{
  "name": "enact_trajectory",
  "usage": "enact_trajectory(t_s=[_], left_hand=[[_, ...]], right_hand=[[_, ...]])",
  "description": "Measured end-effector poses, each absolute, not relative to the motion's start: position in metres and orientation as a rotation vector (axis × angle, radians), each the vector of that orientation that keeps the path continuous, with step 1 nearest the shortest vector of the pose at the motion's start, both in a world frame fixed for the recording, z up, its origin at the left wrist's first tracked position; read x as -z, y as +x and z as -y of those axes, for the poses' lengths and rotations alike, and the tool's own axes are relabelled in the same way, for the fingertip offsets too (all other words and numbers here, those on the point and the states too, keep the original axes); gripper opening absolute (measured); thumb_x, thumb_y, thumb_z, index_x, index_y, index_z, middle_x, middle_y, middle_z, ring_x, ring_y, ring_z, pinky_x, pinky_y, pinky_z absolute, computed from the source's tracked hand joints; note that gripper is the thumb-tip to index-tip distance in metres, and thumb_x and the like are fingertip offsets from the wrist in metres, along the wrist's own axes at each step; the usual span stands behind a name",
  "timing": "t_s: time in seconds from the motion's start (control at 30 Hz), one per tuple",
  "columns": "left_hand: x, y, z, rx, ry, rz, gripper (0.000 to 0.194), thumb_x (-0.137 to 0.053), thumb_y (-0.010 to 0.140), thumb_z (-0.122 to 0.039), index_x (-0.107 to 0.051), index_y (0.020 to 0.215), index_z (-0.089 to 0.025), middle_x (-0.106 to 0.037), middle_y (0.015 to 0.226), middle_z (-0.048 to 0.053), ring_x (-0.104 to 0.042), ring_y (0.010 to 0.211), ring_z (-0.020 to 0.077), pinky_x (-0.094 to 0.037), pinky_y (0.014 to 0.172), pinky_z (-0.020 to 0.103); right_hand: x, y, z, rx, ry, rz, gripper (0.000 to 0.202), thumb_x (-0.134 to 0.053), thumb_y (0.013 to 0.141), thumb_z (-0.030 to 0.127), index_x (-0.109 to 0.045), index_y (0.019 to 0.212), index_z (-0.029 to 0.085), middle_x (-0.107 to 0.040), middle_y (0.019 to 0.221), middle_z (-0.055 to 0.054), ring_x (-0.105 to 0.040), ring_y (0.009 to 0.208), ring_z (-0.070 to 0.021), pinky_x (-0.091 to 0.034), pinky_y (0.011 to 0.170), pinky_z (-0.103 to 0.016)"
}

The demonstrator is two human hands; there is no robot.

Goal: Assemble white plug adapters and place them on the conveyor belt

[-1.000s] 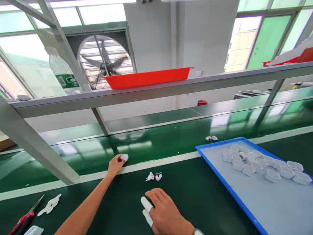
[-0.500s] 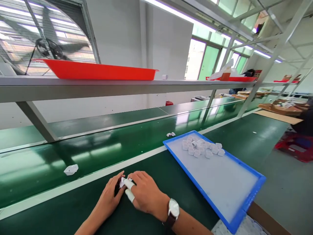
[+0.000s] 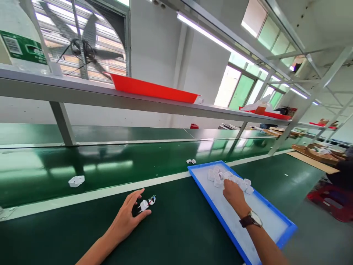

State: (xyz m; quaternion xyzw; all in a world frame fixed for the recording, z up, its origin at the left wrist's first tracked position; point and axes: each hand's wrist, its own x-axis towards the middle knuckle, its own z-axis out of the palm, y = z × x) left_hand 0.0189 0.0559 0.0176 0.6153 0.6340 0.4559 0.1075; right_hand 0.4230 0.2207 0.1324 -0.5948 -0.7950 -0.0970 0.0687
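1. Left grip (image 3: 126,218) is wide, thumb and fingers spread around a small white plastic plug (image 3: 143,205), wired to a round white part (image 3: 152,200), on the dark green bench (image 3: 176,224); contact is unclear.
2. Right grip (image 3: 234,195) bends over translucent white plastic cups (image 3: 217,174); fingertips hidden, hold cannot be told.
3. Beneath the right grip lies a blue-rimmed, pale rectangular tray (image 3: 214,211).
4. Beyond the left grip, a white angular plastic piece (image 3: 76,181) rests on a glossy green strip (image 3: 154,162).
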Motion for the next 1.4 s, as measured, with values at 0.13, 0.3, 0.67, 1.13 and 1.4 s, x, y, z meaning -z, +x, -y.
enact_trajectory(t_s=[0.13,0.3,0.67,1.13,1.4], left_hand=[[-0.046,0.036,-0.044,-1.492,1.846,-1.831,0.058,-0.069,0.090,-0.041,-0.053,0.144,-0.029,-0.062,0.137,0.010,-0.069,0.112,0.0271,-0.060,0.097,0.043],[-0.062,0.046,-0.024,-1.305,1.992,-1.705,0.054,-0.065,0.093,-0.033,-0.052,0.145,-0.029,-0.064,0.138,0.010,-0.064,0.124,0.0279,-0.055,0.107,0.046],[-0.011,-0.024,0.027,-1.233,1.806,-2.196,0.042,-0.073,0.084,-0.030,-0.067,0.125,-0.029,-0.073,0.124,0.006,-0.069,0.118,0.0323,-0.058,0.102,0.048],[-0.043,0.035,0.044,-1.617,1.296,-1.553,0.036,-0.058,0.098,-0.039,-0.059,0.132,-0.028,-0.070,0.105,0.006,-0.071,0.084,0.0201,-0.063,0.081,0.035],[-0.058,0.042,0.045,-1.598,0.932,-1.198,0.049,-0.073,0.089,-0.051,-0.057,0.125,-0.021,-0.065,0.088,0.003,-0.065,0.074,0.0173,-0.058,0.072,0.035]], right_hand=[[-0.123,0.364,-0.194,0.210,-1.419,2.590,0.038,-0.053,0.081,0.003,-0.067,0.114,0.016,-0.070,0.105,-0.012,-0.064,0.103,-0.0267,-0.051,0.089,-0.037],[-0.098,0.253,-0.130,-0.137,-0.522,2.812,0.051,-0.055,0.077,0.003,-0.062,0.126,0.017,-0.070,0.108,-0.009,-0.063,0.095,-0.0232,-0.054,0.089,-0.036],[-0.054,0.193,-0.144,-0.425,-0.448,2.766,0.056,-0.052,0.077,-0.001,-0.062,0.131,0.011,-0.069,0.112,-0.016,-0.063,0.110,-0.0297,-0.053,0.099,-0.051],[-0.041,0.182,-0.091,-1.450,-0.413,1.846,0.054,-0.075,0.088,0.032,-0.051,0.136,0.025,-0.065,0.128,-0.013,-0.071,0.107,-0.0245,-0.063,0.092,-0.042],[-0.050,0.191,-0.092,-0.648,-0.191,2.127,0.037,-0.062,0.092,0.009,-0.062,0.125,0.028,-0.060,0.137,-0.010,-0.058,0.130,-0.0257,-0.053,0.107,-0.046]])
